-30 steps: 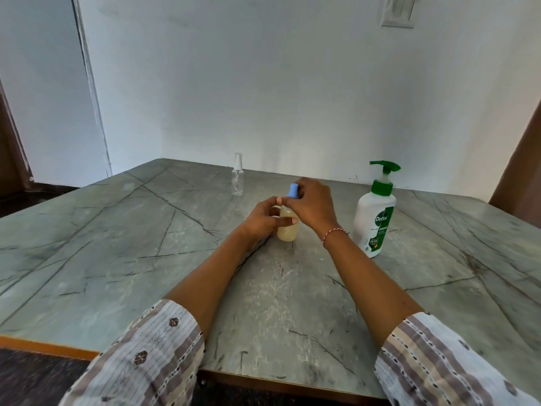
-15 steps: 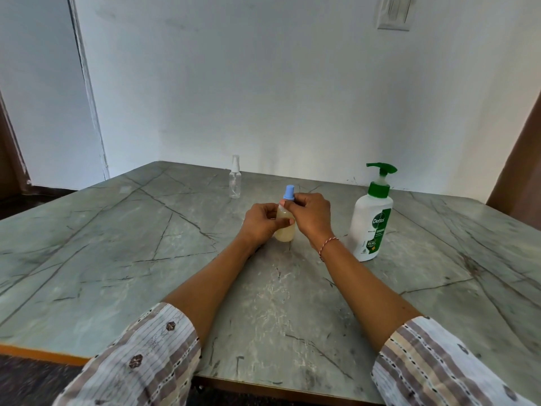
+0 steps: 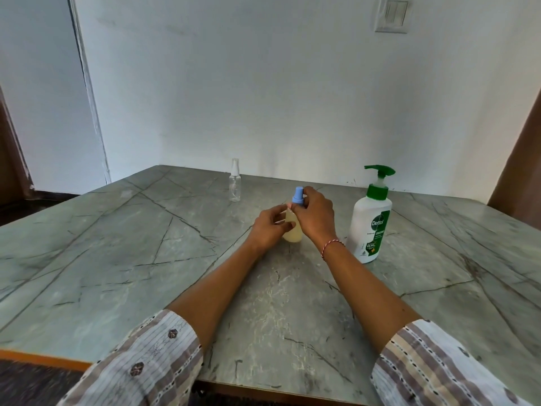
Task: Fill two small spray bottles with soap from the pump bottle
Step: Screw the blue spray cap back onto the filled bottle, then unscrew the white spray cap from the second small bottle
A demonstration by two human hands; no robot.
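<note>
A small spray bottle [image 3: 292, 234] holding pale yellow liquid stands upright on the grey stone table [image 3: 146, 259], near its middle. My left hand [image 3: 268, 227] wraps its body from the left. The fingers of my right hand [image 3: 316, 215] pinch its blue spray cap [image 3: 298, 196] at the neck. A white pump bottle [image 3: 370, 227] with a green pump head stands just right of my right wrist. A second small spray bottle [image 3: 235, 183], clear with a white cap, stands upright farther back to the left, and looks empty.
The table reaches a white wall at the back, with a light switch [image 3: 392, 14] high up. Brown wood shows at the far right [image 3: 521, 159] and far left. The table's orange front edge [image 3: 44, 358] is close to me.
My right hand slid from over the blue cap down to its side, so the cap now shows. The bottle stayed on the table in my left hand. The view shifted slightly.
</note>
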